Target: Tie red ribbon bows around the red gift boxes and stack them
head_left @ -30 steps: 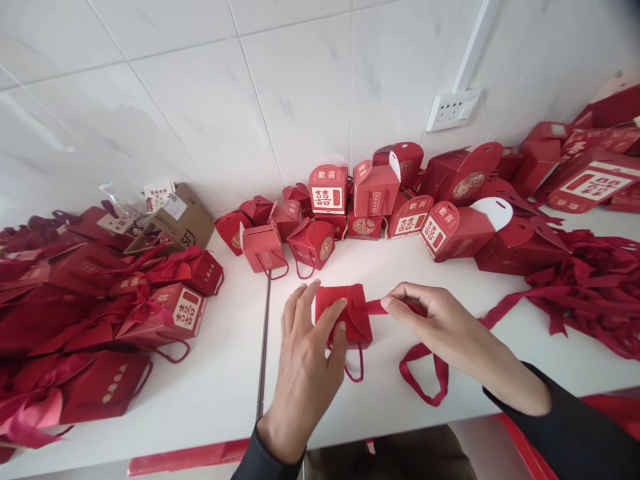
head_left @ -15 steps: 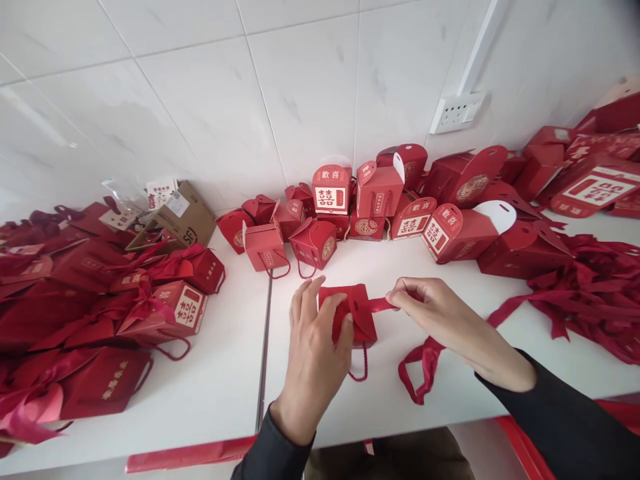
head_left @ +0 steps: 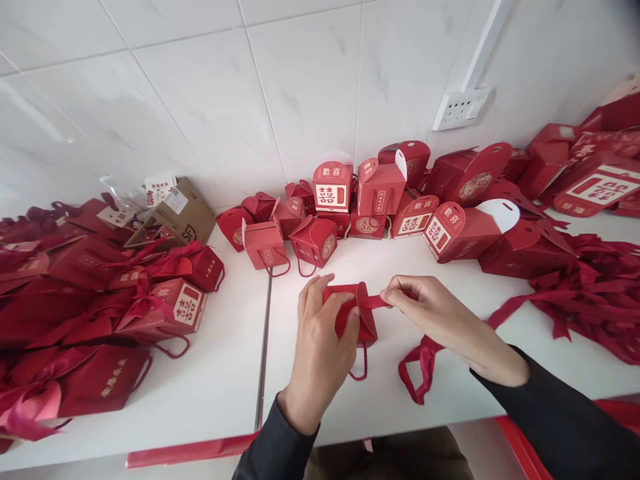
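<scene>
A small red gift box [head_left: 369, 328] with a rope handle stands on the white table in front of me. My left hand [head_left: 325, 330] grips its top from the left, thumb and forefinger at the raised rounded flap. At the flap's right side, my right hand [head_left: 425, 308] pinches a dark red satin ribbon [head_left: 374, 302], whose end runs to the flap. Whether the ribbon passes through the flap's hole is hidden. A loop of ribbon [head_left: 426, 370] hangs below my right hand and lies on the table.
Several unribboned red boxes [head_left: 383, 190] stand along the tiled wall. Boxes with bows [head_left: 165, 307] crowd the left, near an open cardboard carton [head_left: 193, 217]. A heap of ribbons [head_left: 595, 293] lies at the right. A socket [head_left: 460, 109] is on the wall.
My right hand has moved slightly left, bringing the ribbon closer to the box. My left hand has shifted right, and the flap now stands more upright between its fingers and the ribbon.
</scene>
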Tool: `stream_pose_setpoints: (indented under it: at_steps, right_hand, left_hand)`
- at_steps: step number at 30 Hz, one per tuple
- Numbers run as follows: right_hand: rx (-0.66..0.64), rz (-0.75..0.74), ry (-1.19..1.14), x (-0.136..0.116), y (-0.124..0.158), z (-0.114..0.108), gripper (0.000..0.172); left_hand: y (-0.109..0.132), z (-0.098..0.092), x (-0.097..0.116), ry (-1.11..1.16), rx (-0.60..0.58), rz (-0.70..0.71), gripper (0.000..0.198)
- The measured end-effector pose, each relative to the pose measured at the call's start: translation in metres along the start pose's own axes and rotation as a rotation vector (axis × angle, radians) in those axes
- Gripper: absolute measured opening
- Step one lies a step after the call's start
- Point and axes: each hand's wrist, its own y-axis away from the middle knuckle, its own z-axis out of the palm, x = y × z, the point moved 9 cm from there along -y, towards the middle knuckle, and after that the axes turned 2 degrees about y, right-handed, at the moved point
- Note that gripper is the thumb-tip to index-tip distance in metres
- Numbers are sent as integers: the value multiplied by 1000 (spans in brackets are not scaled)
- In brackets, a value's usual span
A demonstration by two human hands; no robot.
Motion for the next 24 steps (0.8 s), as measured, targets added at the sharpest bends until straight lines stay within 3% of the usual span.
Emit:
stream_pose_setpoints:
  at_steps: [5, 9, 11, 14, 17, 21, 24]
  right_hand:
    - [-7, -47, 33, -1, -2, 3, 30]
    - [104, -248, 124, -20, 1, 2, 35]
    - [61, -345, 124, -31, 2, 11, 36]
    - [-38, -375, 92, -40, -1, 25, 28]
    - [-71, -373, 83, -43, -7, 30, 21]
    - [-70, -360, 121, -38, -11, 33, 21]
    - [-52, -339, 161, -33, -12, 36, 22]
  left_hand:
    - [-3, -6, -3, 97, 43, -41, 14]
    - [-5, -22, 4, 133, 106, -37, 12]
    - [-6, -31, 7, 161, 139, -31, 11]
    - [-5, -38, 6, 200, 180, -32, 10]
    - [0, -34, -3, 175, 152, -56, 14]
    - [11, -20, -22, 82, 74, -148, 51]
    - [19, -18, -35, 175, 100, -251, 39]
